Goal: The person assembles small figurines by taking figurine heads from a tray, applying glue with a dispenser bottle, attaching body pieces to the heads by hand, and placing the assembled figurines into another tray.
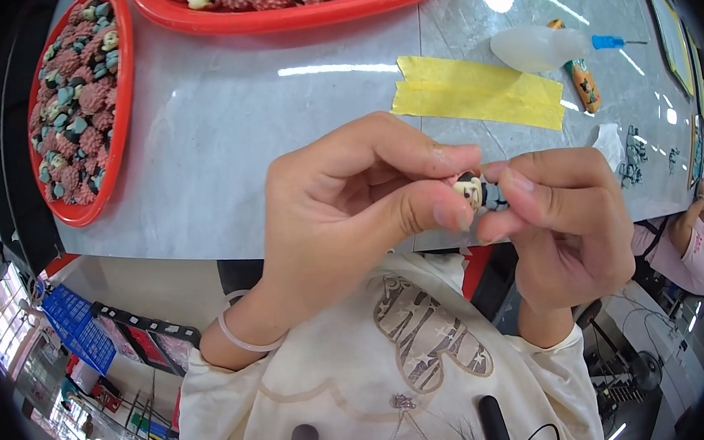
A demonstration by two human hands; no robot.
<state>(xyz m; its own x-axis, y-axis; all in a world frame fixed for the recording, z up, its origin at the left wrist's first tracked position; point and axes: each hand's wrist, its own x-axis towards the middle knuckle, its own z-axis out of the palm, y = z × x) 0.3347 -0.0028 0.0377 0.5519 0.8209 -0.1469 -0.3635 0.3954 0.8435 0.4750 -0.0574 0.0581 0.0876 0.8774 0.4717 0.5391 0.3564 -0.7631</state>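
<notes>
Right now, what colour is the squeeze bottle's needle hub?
The needle hub is blue, best seen in the head view.

No lettering, number or sign can be read for certain; on the orange tube-shaped item lying by the yellow tape, there are small dark printed marks, too small to make out; the pink top of a person at the far right bears reddish marks, blurred beyond reading; on the cream top, a patterned patch shows stars and bands, and whether any of its shapes are letters cannot be told
</notes>
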